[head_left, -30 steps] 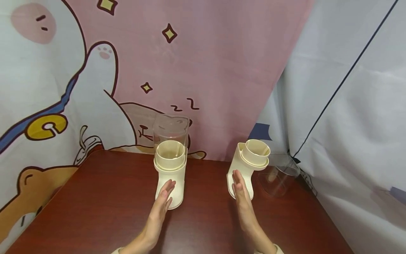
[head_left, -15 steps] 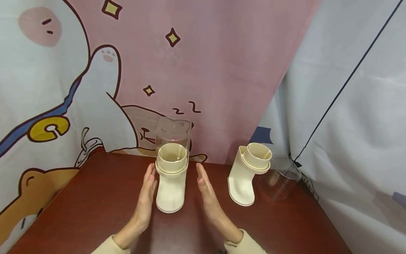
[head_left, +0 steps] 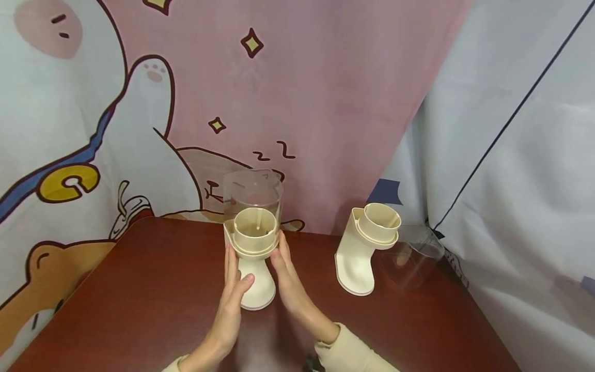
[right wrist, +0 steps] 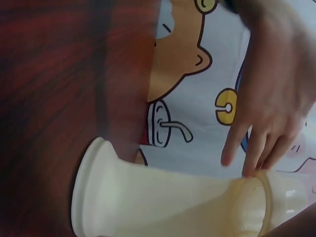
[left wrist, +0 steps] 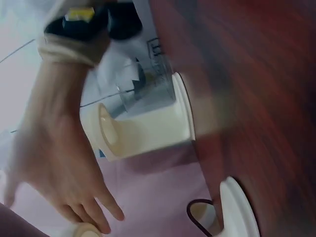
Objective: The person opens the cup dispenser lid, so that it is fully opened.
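A cream plastic stand (head_left: 253, 253) with a broad rounded foot and a round cup-like collar on top is between both hands. A tall clear plastic container (head_left: 253, 188) rises behind the collar, overlapping it in the head view. My left hand (head_left: 229, 310) touches the stand's left side just under the collar, fingers straight, thumb in front. On the opposite side, my right hand (head_left: 294, 289) has its extended fingers along the collar's edge. In the right wrist view, the left hand's fingertips (right wrist: 249, 170) meet the collar. The left wrist view shows the right hand (left wrist: 64, 158) with straight fingers.
A matching cream stand (head_left: 360, 253) is on the right of the dark red table (head_left: 153, 299). Beside it is another clear plastic container (head_left: 413, 263). A cartoon-printed curtain (head_left: 334, 103) hangs behind, and a pale curtain (head_left: 520, 181) on the right.
The right hand has left the right-hand stand and crossed to the left one. Both hands have closed in on its sides, and that stand now sits slightly turned.
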A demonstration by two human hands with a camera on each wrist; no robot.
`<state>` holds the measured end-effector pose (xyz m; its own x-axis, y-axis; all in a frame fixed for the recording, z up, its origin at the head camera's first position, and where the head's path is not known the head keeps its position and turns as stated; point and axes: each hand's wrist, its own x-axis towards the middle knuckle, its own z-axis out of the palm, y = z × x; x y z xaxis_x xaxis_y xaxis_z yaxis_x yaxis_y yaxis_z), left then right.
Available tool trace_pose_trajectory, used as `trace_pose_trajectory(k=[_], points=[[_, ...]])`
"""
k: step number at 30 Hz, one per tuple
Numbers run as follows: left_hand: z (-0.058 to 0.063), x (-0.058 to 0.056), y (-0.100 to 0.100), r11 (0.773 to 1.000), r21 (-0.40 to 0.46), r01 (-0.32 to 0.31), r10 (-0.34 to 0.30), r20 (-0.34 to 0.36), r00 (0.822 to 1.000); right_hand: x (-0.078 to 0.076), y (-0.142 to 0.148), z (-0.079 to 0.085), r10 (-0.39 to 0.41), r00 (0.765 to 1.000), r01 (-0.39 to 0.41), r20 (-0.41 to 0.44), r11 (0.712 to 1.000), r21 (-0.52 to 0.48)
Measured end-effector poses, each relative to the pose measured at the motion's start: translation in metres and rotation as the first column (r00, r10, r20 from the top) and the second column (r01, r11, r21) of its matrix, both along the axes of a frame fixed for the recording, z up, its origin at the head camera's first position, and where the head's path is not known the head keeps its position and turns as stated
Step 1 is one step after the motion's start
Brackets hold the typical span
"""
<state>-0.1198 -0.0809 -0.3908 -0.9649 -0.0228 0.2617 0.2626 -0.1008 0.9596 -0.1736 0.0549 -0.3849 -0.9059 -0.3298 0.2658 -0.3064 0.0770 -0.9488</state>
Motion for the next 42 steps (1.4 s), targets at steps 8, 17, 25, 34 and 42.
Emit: trace_pose_trajectory(k=[8, 17, 25, 34, 42], points=[[0.003, -0.018, -0.024, 0.990, 0.050, -0.135, 0.135, 0.001, 0.991, 0.023, 0.012, 0.000, -0.017, 0.999, 0.016, -0.050, 0.999, -0.028], [-0.006, -0.057, -0.045, 0.996, -0.034, -0.088, 0.089, 0.053, 0.995, 0.030, 0.000, -0.004, 0.042, 0.998, -0.043, -0.047, 0.999, -0.024], [-0.003, -0.020, -0.016, 0.985, -0.120, -0.126, 0.133, 0.055, 0.990, 0.014, 0.001, -0.003, -0.020, 0.997, 0.017, -0.073, 0.999, -0.048], [-0.008, -0.001, -0.010, 0.952, -0.261, -0.162, 0.155, -0.048, 0.987, 0.000, 0.003, -0.002, 0.006, 1.000, -0.009, -0.029, 0.995, -0.103], [-0.026, -0.065, -0.065, 0.955, -0.296, -0.032, -0.037, -0.222, 0.974, -0.026, 0.007, 0.002, -0.006, 0.991, -0.006, -0.134, 0.996, -0.092]])
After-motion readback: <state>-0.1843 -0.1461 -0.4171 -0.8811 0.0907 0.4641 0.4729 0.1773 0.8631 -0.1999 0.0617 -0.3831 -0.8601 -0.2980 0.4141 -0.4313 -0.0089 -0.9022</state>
